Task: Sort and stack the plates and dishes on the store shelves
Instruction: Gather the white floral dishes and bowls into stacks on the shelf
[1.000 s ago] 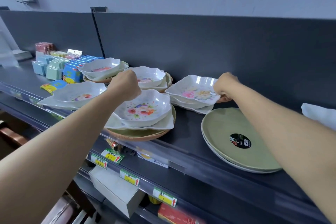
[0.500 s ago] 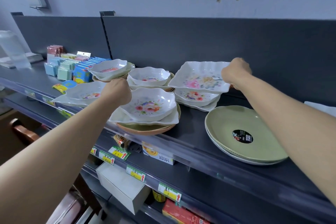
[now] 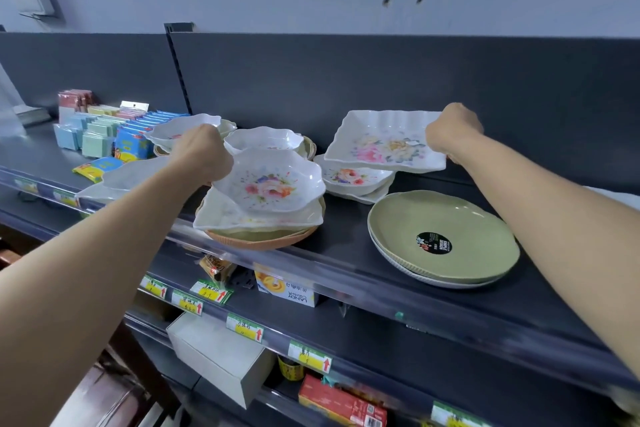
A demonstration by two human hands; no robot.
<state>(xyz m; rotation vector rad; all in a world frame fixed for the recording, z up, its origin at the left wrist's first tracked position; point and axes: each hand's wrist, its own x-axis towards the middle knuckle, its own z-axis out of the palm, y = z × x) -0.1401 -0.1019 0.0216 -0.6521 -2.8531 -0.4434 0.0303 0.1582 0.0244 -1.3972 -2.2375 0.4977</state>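
My right hand grips the right edge of a white square floral dish and holds it raised, tilted, above a small stack of similar square dishes. My left hand grips the left rim of a wavy floral bowl, lifted slightly off a square plate that rests in a tan basket dish. Two green round plates with a black sticker lie stacked at the right on the dark shelf.
More floral bowls and a wavy plate sit behind and left of my left hand. Coloured packets stand at the far left. The shelf's clear front rail carries price tags; boxes fill the lower shelves.
My right hand has lifted the square floral dish off its stack and raised it. My left hand has raised the wavy bowl slightly from the plate beneath.
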